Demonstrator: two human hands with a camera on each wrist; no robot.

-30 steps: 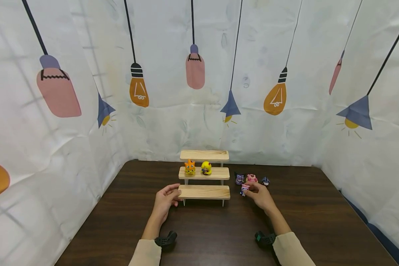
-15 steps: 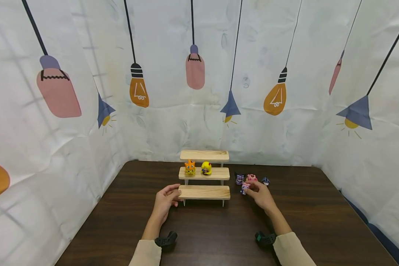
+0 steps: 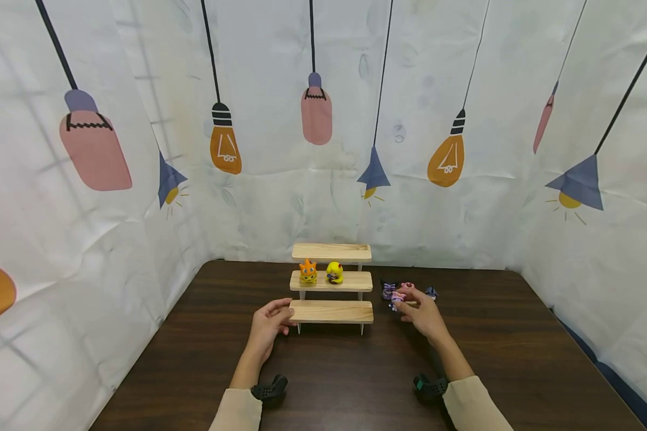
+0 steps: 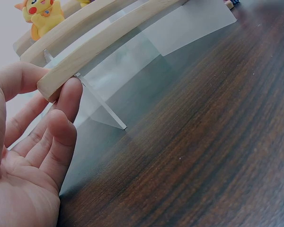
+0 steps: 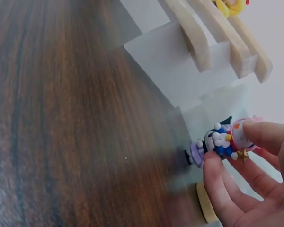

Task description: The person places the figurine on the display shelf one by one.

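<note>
A wooden three-tier display stand (image 3: 331,311) with clear legs stands on the dark table. My left hand (image 3: 266,326) grips the left end of its lowest shelf (image 4: 61,78) between thumb and fingers. To the right of the stand, my right hand (image 3: 423,317) pinches a small figurine (image 5: 222,142) with a pink hood and a blue and white body. It is tilted in the right wrist view, and fingers cover part of it. Right behind it is a purple figurine (image 3: 389,290) with black ears. On the middle shelf sit an orange-and-yellow figurine (image 3: 308,272) and a yellow figurine (image 3: 334,273).
Beyond my right hand are a pink figurine (image 3: 407,285), mostly hidden, and a dark blue figurine (image 3: 431,293). A white curtain (image 3: 269,209) printed with lamps surrounds the table (image 3: 345,383) at the back and sides.
The pink-hooded figurine has shifted slightly up in the head view, and the fingers of my right hand have changed position around it. My left hand and the stand stay put.
</note>
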